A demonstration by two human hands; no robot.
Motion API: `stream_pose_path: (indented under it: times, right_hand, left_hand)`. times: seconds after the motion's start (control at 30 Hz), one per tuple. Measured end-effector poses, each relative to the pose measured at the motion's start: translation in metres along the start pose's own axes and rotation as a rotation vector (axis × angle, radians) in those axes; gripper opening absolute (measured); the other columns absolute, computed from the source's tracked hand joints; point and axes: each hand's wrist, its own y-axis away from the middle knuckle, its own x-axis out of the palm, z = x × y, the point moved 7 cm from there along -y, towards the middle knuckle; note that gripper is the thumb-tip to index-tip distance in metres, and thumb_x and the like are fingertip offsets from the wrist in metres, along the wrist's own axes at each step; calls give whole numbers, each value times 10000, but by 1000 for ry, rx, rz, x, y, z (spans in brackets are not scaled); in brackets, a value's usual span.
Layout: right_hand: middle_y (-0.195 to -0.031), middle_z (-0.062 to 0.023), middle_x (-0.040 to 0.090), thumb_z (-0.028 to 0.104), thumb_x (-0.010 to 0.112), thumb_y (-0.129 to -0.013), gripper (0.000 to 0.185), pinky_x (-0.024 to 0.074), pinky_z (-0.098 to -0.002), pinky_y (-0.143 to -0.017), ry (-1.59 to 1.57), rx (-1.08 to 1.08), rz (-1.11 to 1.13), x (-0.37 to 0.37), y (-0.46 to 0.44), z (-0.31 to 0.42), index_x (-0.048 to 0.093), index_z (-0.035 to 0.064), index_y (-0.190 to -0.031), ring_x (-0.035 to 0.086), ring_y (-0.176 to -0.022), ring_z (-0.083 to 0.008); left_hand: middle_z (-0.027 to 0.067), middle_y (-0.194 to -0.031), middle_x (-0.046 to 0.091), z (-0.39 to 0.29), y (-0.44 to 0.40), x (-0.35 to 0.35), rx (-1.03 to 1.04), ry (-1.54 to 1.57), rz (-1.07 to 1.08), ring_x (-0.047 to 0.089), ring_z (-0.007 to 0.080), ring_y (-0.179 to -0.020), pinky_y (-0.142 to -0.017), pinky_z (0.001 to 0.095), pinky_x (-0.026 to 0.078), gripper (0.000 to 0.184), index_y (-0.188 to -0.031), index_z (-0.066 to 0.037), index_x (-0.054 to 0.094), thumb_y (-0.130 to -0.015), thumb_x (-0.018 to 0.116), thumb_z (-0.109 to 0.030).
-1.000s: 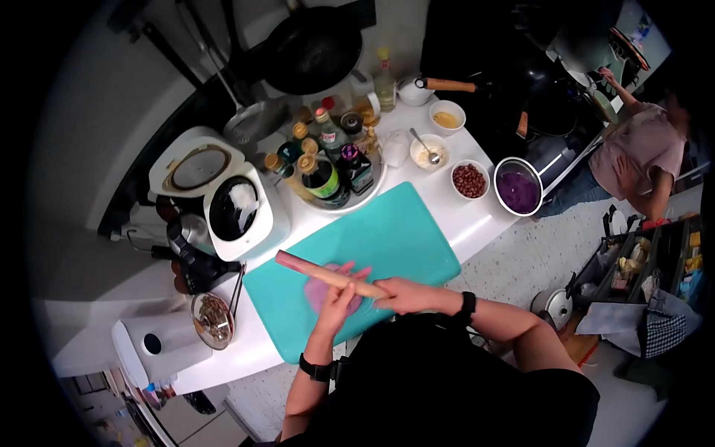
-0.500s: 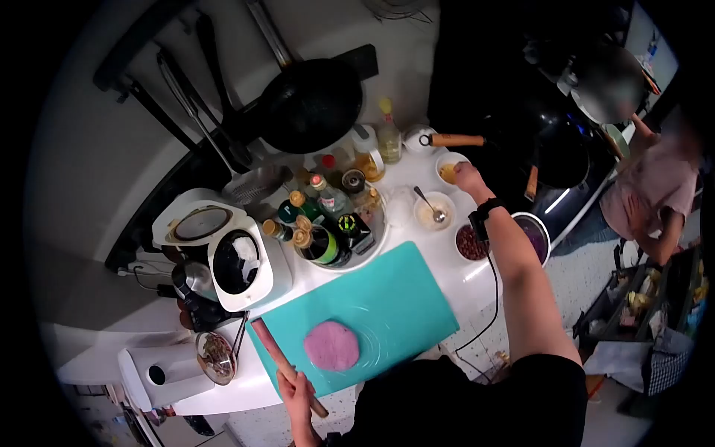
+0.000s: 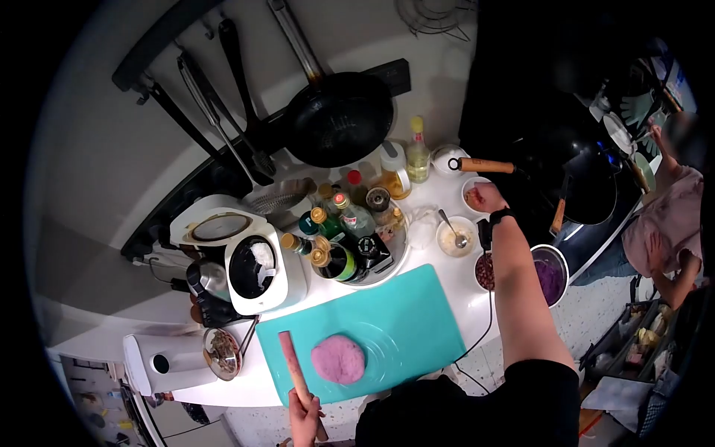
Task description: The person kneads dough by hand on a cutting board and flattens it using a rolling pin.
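Left hand (image 3: 304,417) low, fingers wrapped round rolling pin (image 3: 295,369) near its lower end. Right arm outstretched, hand (image 3: 492,197) at small bowl (image 3: 466,192); cannot tell whether fingers pinch. Purple dough (image 3: 338,359) on teal mat (image 3: 417,316).

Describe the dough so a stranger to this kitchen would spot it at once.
On the white counter, find the big turquoise mat. On its left-hand part, just right of the rolling pin held in the left hand, lies the dough. It is a thick, pinkish-purple round, whereas the rolling pin beside it is a long, slim rod.
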Motion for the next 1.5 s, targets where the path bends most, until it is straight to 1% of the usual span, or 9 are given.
stream_pose_path:
  times: [0.1, 0.37, 0.53, 0.7, 0.8, 0.97, 1.03, 1.33, 1.5]
  right_hand:
    - [-587, 11, 441, 240, 619, -1006, 395, 272, -209, -402, -896, 202, -110, 6, 71, 33, 436, 170, -662, 353, -438, -84]
    - [-543, 35, 302, 367, 482, -1096, 512, 186, -245, -355, -1189, 47, 322, 94, 204, 88, 338, 173, -644, 255, -403, -97]
    - [-651, 17, 431, 159, 562, -1018, 80, 334, -259, -446, -1167, 236, 548, 267, 328, 3, 582, 90, -982, 423, -511, -112]
    - [-729, -18, 517, 131, 667, -949, 147, 462, -285, -571, -1256, 325, 208, 371, 425, 0, 593, 54, -1049, 516, -608, -153]
    - [-743, -22, 535, 138, 685, -942, 138, 479, -298, -597, -1143, 171, 162, 394, 442, 6, 579, 63, -989, 529, -630, -160]
    - [-696, -8, 510, 155, 711, -919, 223, 448, -285, -558, -1215, 170, 262, 403, 420, 10, 508, 105, -845, 512, -602, -145]
    - [-684, -7, 505, 156, 703, -916, 223, 435, -281, -544, -1266, 200, 385, 434, 437, -2, 506, 109, -822, 506, -592, -140]
    - [-615, 42, 439, 213, 697, -931, 300, 383, -264, -470, -1203, 146, 359, 411, 423, 15, 466, 167, -746, 423, -491, -107]
    - [-625, 31, 445, 167, 702, -928, 205, 389, -267, -460, -1142, 36, 109, 452, 459, -19, 515, 138, -849, 432, -494, -101]
  left_hand:
    - [42, -795, 542, -32, -3, 23, -230, 202, 37, 524, 109, -541, -469, 272, 475, 369, -1323, -61, 382, -1017, 587, -45]
    - [29, -823, 550, -40, -50, 74, 37, -30, 407, 550, 110, -612, -538, 289, 469, 435, -1352, -42, 426, -978, 647, -71]
    - [21, -830, 540, -65, -48, 106, -103, 31, 556, 577, 104, -691, -591, 285, 483, 422, -1368, -49, 414, -1014, 626, -138]
    - [199, -929, 671, -46, -69, 121, 359, -321, 425, 682, 371, -808, -723, 449, 523, 454, -1290, -27, 422, -973, 669, -239]
    - [274, -997, 675, -41, -53, 111, 320, -365, 487, 660, 482, -888, -773, 511, 508, 486, -1276, -13, 430, -947, 684, -263]
    - [93, -756, 597, -12, -24, 76, 116, -100, 612, 595, 218, -547, -487, 349, 462, 268, -1085, -46, 532, -964, 683, -232]
    - [-31, -672, 448, 1, -5, 76, -425, 495, 816, 389, 54, -453, -379, 230, 275, 167, -1019, -91, 523, -969, 667, -157]
    - [-68, -645, 390, 21, 19, 44, -708, 805, 1148, 288, 27, -434, -353, 208, 197, 193, -1069, -102, 470, -948, 604, -35]
    - [-61, -639, 397, 24, 5, 52, -589, 585, 919, 303, 24, -431, -345, 213, 213, 233, -1096, -89, 461, -939, 629, -51]
